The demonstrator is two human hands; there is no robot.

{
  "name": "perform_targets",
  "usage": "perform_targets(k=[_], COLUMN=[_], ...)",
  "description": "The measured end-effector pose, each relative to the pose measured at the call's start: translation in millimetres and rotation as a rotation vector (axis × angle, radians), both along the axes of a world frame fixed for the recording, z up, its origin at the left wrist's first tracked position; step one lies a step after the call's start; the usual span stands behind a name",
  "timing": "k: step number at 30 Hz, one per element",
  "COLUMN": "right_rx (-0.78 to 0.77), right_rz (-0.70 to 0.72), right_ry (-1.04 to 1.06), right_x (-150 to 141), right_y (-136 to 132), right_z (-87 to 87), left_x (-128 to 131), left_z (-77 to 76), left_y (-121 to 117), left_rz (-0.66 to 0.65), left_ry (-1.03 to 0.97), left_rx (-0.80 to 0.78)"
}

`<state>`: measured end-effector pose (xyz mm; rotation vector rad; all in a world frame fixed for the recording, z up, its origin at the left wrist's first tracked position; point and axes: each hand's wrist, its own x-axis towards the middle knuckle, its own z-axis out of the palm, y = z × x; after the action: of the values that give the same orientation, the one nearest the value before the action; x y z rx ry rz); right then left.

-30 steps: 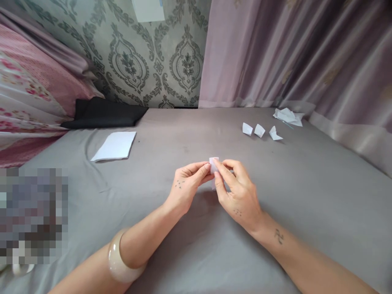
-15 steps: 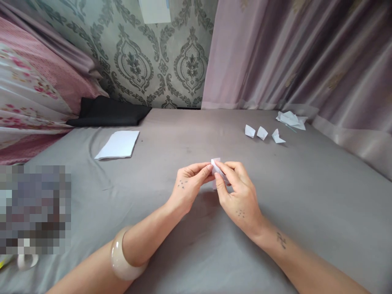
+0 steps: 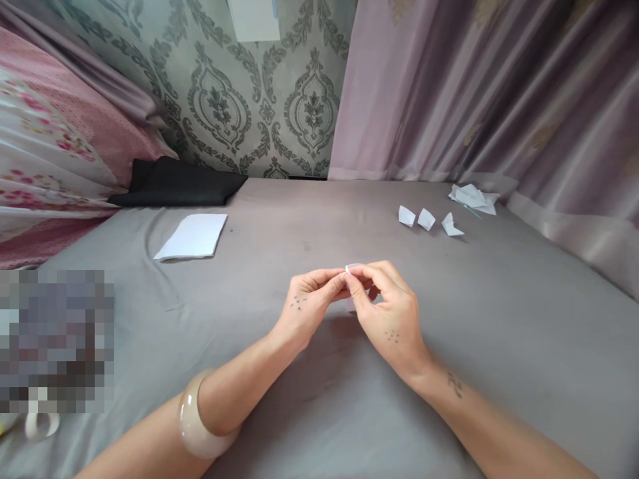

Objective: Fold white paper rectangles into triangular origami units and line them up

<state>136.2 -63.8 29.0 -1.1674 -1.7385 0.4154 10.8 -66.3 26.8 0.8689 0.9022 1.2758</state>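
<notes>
Between my two hands is a small piece of folded white paper (image 3: 351, 305), mostly covered by the fingers. My left hand (image 3: 314, 298) pinches its left side, thumb on top. From the right, my right hand (image 3: 392, 309) closes thumb and forefinger on the paper's upper edge, the fingertips of both hands almost touching. A pale bangle circles my left forearm. Three small folded paper pieces (image 3: 426, 219) stand in a row on the grey cloth, beyond my right hand.
A stack of white paper (image 3: 192, 237) lies at the left on the grey cloth (image 3: 299, 219), in front of a folded black cloth (image 3: 180, 183). More loose white paper (image 3: 473, 197) is heaped at the far right by the curtain (image 3: 424, 86). A tape roll (image 3: 42, 422) sits lower left.
The right thumb and forefinger have closed together on the paper's top edge, and less of the paper shows. My left hand has hardly moved.
</notes>
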Motion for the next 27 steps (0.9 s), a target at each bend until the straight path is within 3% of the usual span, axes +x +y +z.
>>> perform_targets(k=[16,27], right_rx=[-0.086,-0.160], right_rz=[0.053,0.074], right_ry=[0.012,-0.135], right_x=[7,14], right_y=[5,5], right_z=[7.3,6.6], left_x=[0,0], left_z=[-1.5,1.6], left_y=[-2,-2], left_rz=[0.041,0.039], left_ry=[0.025,0.050], left_rx=[0.027,0.000])
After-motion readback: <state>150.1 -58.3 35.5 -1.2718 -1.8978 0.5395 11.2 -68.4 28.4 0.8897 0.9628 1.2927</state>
